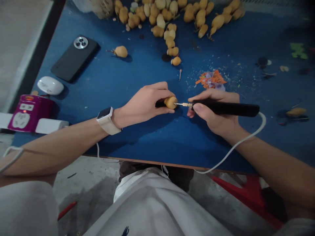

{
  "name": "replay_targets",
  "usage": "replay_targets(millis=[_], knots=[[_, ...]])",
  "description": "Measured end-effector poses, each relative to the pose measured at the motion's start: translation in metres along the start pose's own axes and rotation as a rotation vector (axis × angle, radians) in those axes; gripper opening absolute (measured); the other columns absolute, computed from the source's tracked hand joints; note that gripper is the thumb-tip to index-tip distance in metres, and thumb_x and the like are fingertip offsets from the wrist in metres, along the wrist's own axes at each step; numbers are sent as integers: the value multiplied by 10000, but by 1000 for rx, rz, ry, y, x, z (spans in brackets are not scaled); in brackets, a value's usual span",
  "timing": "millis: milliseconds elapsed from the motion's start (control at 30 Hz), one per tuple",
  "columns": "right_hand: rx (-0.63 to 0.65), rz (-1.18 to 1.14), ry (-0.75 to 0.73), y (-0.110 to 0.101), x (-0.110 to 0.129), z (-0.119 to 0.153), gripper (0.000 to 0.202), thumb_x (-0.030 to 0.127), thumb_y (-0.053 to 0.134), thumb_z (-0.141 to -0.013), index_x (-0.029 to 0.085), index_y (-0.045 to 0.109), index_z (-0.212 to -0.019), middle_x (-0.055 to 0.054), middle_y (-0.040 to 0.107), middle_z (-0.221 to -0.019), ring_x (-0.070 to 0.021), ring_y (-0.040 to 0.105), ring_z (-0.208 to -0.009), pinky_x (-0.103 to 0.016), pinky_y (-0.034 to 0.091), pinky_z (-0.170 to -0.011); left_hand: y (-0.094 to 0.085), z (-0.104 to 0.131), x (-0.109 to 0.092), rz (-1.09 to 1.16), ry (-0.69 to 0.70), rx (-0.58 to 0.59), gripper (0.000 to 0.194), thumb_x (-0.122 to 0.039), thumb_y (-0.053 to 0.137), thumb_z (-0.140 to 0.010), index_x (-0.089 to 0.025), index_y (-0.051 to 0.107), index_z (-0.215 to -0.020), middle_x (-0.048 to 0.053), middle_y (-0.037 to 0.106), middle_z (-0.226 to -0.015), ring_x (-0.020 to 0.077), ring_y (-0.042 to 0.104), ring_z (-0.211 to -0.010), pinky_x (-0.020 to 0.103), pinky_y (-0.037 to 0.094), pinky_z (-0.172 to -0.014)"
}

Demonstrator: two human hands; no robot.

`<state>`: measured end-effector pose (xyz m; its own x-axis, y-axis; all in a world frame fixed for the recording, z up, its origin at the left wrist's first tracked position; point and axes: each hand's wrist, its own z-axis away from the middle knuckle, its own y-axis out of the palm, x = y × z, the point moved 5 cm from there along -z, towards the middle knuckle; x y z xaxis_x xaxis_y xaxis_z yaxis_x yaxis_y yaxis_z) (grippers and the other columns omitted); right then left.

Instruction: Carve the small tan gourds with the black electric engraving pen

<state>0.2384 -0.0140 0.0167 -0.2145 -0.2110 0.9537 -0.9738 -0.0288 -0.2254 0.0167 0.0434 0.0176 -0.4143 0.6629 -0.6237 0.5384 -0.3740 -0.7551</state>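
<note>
Between the thumb and fingers of my left hand (150, 100) is a small tan gourd (171, 102), its round end facing right. My right hand (216, 114) grips a black pen-shaped electric tool (228, 108) with a brass-coloured collar and a thin metal tip. The tip meets the round end of the gourd, or is right at it; I cannot tell how deep it is. A white cord (246, 137) runs from the back of the tool down over the table edge. My left fingers hide the gourd's other end.
Many gourds (154, 14) lie along the back of the blue table (103, 72), and a single gourd (121, 51) lies at left. Orange and purple scraps (211, 78) sit beyond my right hand. A phone (75, 59), white case (50, 85) and purple power socket (31, 113) are at left.
</note>
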Motion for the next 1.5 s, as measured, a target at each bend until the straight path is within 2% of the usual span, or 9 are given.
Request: replay_targets(millis=[200, 367, 633, 933, 1133, 1233, 1367, 1500], knots=[[-15, 57, -28, -1, -1, 1, 207, 517, 942, -971, 313, 904, -968, -12, 853, -764, -214, 790, -617, -365, 677, -584, -2, 0, -2, 17, 1, 2, 197, -293, 902, -1008, -208, 866, -1182, 59, 768, -1083, 214, 714, -932, 326, 548, -846], [-32, 110, -39, -2, 1, 3, 199, 525, 944, -968, 331, 901, -972, -12, 856, -786, -226, 798, -659, -396, 703, -669, -1, 0, -1, 5, -8, -6, 202, -334, 883, -1024, -220, 871, -1190, 63, 768, -1075, 223, 710, -936, 333, 558, -845], [-55, 168, -88, 0, 3, 11, 96, 401, 948, -967, 327, 913, -1016, 5, 883, -874, -202, 801, -720, -368, 618, -669, 0, 0, 2, -1, 1, -15, 198, -311, 899, -1006, -228, 866, -1183, 55, 758, -1076, 219, 710, -926, 337, 544, -832], [-87, 205, -73, 1, 9, 12, 99, 384, 985, -925, 374, 909, -987, 0, 883, -872, -243, 797, -701, -428, 682, -676, 1, 0, 2, -4, -3, -19, 208, -301, 900, -989, -230, 867, -1182, 60, 771, -1082, 218, 705, -928, 332, 544, -823], [-76, 187, -73, 0, 6, 13, 79, 436, 952, -979, 396, 900, -1023, -20, 866, -886, -276, 804, -736, -474, 691, -736, 2, -1, 2, -15, 10, -19, 207, -303, 895, -999, -224, 867, -1188, 59, 768, -1093, 215, 705, -931, 329, 536, -828], [-44, 194, -91, 1, 8, 11, 75, 428, 942, -989, 378, 895, -1017, -17, 863, -877, -269, 807, -721, -455, 675, -705, 3, -1, 2, -21, 15, -17, 212, -309, 892, -1009, -218, 863, -1198, 59, 762, -1097, 215, 708, -937, 326, 537, -831], [-53, 210, -146, 0, 12, 10, 91, 342, 967, -938, 360, 898, -995, 7, 876, -865, -225, 790, -661, -404, 630, -633, 3, 0, 3, -23, 19, -20, 199, -317, 891, -1020, -218, 862, -1191, 55, 754, -1087, 218, 715, -942, 332, 545, -840], [-50, 222, -129, 1, 10, 10, 73, 405, 951, -968, 365, 901, -1004, 2, 874, -860, -231, 784, -662, -412, 637, -633, 3, 0, 3, -20, 27, -25, 205, -305, 904, -1011, -220, 866, -1193, 53, 752, -1086, 216, 718, -936, 331, 541, -833]])
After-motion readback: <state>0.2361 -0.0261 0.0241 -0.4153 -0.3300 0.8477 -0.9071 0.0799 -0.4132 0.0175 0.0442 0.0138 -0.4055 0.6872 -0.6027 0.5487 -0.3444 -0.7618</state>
